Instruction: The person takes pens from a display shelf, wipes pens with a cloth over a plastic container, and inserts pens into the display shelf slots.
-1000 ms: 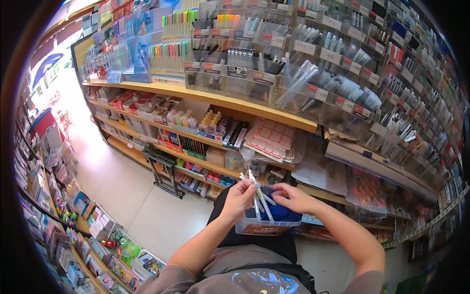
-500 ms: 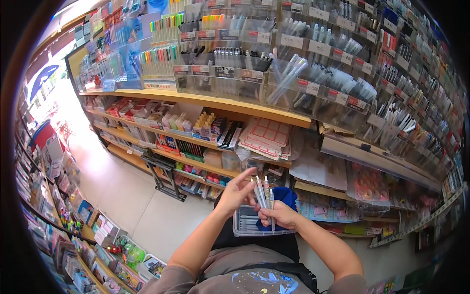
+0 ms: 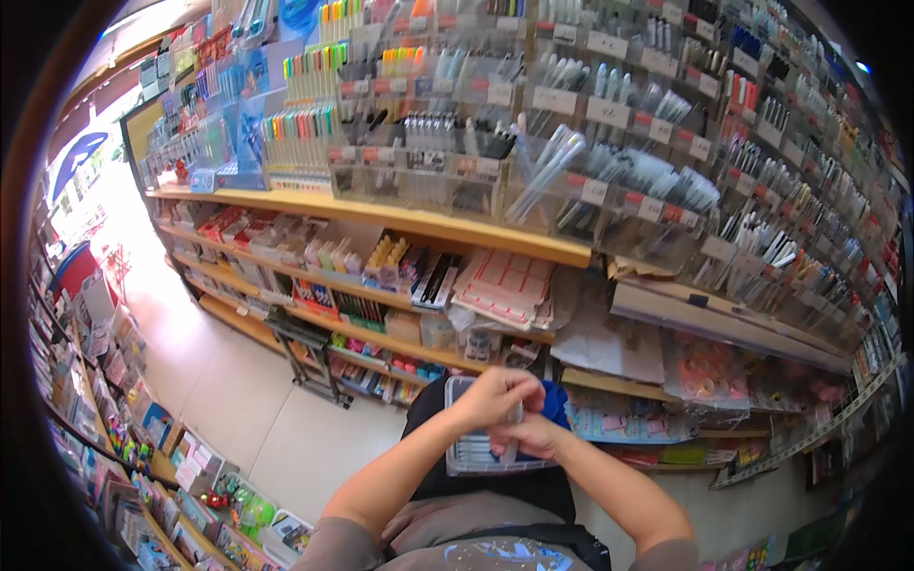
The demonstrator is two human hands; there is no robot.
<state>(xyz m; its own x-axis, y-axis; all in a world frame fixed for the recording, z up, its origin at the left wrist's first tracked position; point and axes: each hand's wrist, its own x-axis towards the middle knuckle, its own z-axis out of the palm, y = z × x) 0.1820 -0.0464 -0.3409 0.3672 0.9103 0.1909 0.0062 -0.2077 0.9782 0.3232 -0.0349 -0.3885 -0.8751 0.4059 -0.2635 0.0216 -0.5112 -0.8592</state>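
Left hand [image 3: 505, 396]: fingers bent inward over the right hand; whether they grip anything cannot be told. Right hand [image 3: 537, 436]: fingers curled around slim pale pens [image 3: 515, 415], mostly hidden by the hands. Both hands sit above a clear plastic box [image 3: 455, 388] on the person's lap; further pale pens [image 3: 473, 451] lie inside. Blue cloth [image 3: 556, 403] at the box's right side.

Grey-brown shirt [image 3: 428, 521] with short sleeves [image 3: 339, 541], blue motif [image 3: 505, 550] across the front, black legwear [image 3: 428, 483].
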